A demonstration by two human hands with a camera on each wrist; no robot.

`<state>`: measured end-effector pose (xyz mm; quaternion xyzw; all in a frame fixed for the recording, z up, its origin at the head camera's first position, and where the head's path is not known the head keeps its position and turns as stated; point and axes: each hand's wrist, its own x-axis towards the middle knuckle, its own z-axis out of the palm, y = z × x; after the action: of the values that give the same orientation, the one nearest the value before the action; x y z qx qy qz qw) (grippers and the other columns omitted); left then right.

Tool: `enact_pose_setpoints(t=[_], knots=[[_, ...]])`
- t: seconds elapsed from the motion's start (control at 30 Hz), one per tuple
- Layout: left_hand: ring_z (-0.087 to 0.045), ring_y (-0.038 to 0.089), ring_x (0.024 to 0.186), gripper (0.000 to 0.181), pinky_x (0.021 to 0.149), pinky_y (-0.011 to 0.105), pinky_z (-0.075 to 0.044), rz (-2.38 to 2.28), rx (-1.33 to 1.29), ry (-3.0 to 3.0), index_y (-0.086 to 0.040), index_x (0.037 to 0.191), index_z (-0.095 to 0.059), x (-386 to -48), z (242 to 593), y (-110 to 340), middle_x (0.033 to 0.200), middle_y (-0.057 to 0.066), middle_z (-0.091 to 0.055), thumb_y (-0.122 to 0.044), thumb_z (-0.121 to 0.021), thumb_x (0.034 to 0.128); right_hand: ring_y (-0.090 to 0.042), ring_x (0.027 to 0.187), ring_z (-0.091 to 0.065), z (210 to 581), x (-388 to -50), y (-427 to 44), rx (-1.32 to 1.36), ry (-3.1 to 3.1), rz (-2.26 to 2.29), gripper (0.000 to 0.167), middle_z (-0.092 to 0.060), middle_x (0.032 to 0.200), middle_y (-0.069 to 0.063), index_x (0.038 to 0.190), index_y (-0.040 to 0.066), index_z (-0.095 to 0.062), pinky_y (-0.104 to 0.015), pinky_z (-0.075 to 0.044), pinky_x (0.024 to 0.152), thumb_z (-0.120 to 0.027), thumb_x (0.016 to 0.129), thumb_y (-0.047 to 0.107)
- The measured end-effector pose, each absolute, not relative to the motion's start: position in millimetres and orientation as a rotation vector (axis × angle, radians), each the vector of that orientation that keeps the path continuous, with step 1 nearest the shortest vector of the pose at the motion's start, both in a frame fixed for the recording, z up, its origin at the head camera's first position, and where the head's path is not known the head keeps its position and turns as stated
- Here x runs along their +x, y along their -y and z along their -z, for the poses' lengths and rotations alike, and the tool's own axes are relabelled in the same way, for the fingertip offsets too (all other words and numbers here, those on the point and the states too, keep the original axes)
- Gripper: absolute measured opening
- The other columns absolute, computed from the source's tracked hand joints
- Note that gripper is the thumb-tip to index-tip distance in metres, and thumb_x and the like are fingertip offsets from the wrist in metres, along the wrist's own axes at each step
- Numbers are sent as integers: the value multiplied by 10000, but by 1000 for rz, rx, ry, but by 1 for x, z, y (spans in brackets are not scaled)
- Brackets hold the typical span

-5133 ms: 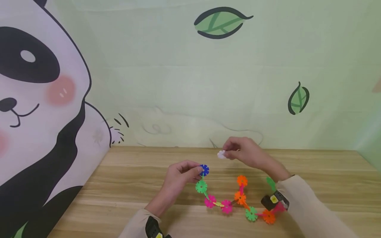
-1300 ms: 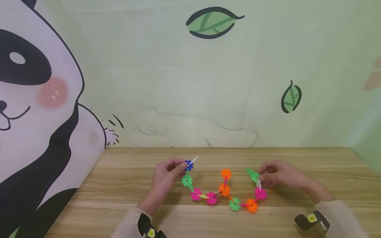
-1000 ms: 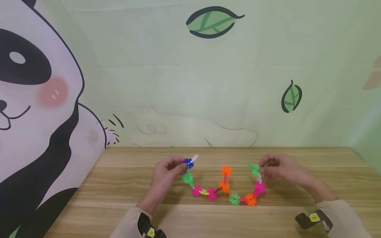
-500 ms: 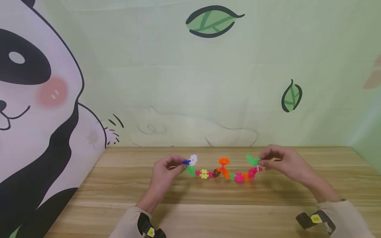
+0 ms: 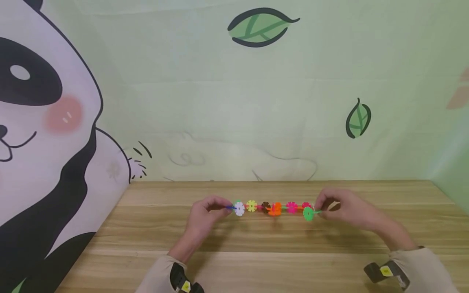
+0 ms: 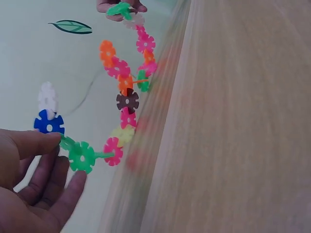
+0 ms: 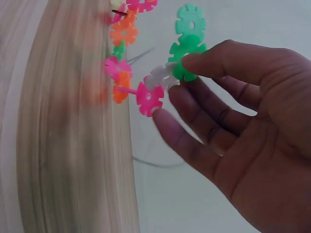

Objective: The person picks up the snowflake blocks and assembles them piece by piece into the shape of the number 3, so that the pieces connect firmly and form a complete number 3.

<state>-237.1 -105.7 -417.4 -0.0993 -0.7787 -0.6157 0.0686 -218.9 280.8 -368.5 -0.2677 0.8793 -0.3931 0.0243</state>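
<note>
A chain of notched plastic snowflake discs [image 5: 292, 207], in several colours, stretches between both hands above the table. My left hand [image 5: 205, 215] pinches its left end, thumb at the blue disc [image 6: 48, 124] and the green disc beside it. A white disc [image 6: 47, 99] is slotted into the blue one. At the other end, my right hand [image 5: 349, 209] pinches a green disc [image 7: 187, 58] between thumb and fingers; a paler green disc [image 7: 190, 22] juts out from it. Midway along, an orange disc [image 6: 107, 52] on a pink disc [image 6: 118, 68] branches off the chain.
The wooden tabletop [image 5: 271, 268] lies beneath the hands and mirrors the discs faintly. Behind it stands a pale green backdrop [image 5: 183, 101] printed with a panda [image 5: 73, 142] and leaves. Each wrist wears a black camera strap [image 5: 384, 270].
About five seconds ago my right hand held the white disc; by 1.3 seconds ago it sat on the blue disc and that hand held the green end. Since then both hands have tipped the chain edge-on.
</note>
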Motion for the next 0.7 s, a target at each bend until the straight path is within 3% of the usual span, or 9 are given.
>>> enact_pose_setpoints(t=[0.23,0.5,0.7], knots=[[-699,202,932,122,812,300,-609,1917,-178,2454,-28,973,-789,-237,424,107,1001,56,-765,71,-763,908,-199,935,-644,374,-219,-276,-761,-2756,1056,250,-662,978,19,980,104,-660,-340,-632,814,-730,868,-108],[-731,224,873,159,770,351,-658,2088,-157,2473,74,1033,-765,-236,431,108,1004,122,-768,128,-748,884,-172,848,-608,384,-218,-278,-765,-2752,938,277,-632,919,25,935,94,-624,-278,-588,737,-684,768,-119],[-721,193,827,160,739,339,-656,2067,-217,2525,102,1025,-763,-236,429,108,1010,155,-767,151,-723,878,-163,830,-553,390,-220,-277,-740,-2660,940,264,-610,911,17,933,97,-628,-263,-545,691,-753,796,-91]])
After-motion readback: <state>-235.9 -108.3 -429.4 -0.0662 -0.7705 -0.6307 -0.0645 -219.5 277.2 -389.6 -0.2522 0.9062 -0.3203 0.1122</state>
